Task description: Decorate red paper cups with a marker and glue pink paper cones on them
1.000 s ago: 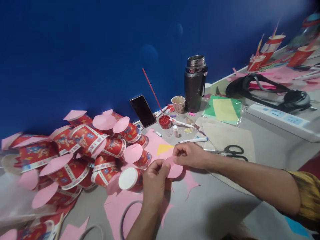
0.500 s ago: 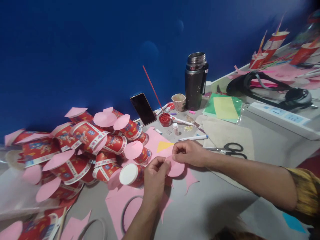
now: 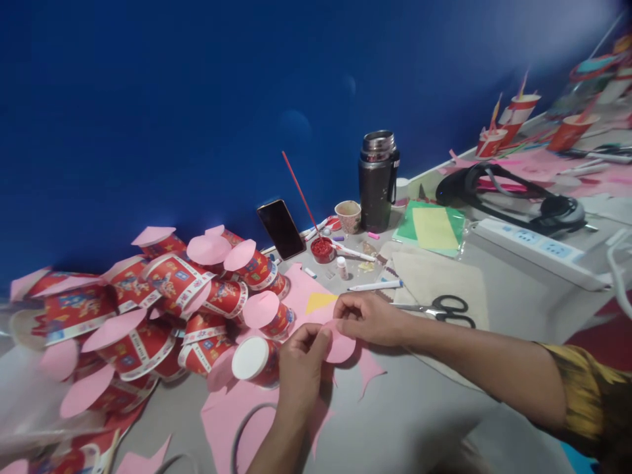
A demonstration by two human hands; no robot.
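Observation:
Between both hands is a round pink paper disc (image 3: pixel 342 347), held above the table. My left hand (image 3: pixel 302 359) pinches its left edge between thumb and fingers. With fingers curled, my right hand (image 3: pixel 368 318) grips the disc's upper edge. Just left of my left hand lies a red paper cup (image 3: pixel 270 367) on its side, its white bottom facing me. Pink paper scraps (image 3: pixel 369 370) and a yellow piece of paper (image 3: pixel 318 303) lie around the hands. Black-handled scissors (image 3: pixel 447 309) rest right of my right hand, partly behind the forearm.
Red paper cups with pink discs (image 3: pixel 178 280) are heaped on the left. Behind stand a phone (image 3: pixel 281 229), a red pot with a stick (image 3: pixel 323 250), a small cup (image 3: pixel 348 217) and an open thermos (image 3: pixel 378 181). A power strip (image 3: pixel 540 253) lies right.
The view has shifted slightly up and to the right, so most things sit lower in the picture. Both hands still hold the pink disc in nearly the same pose.

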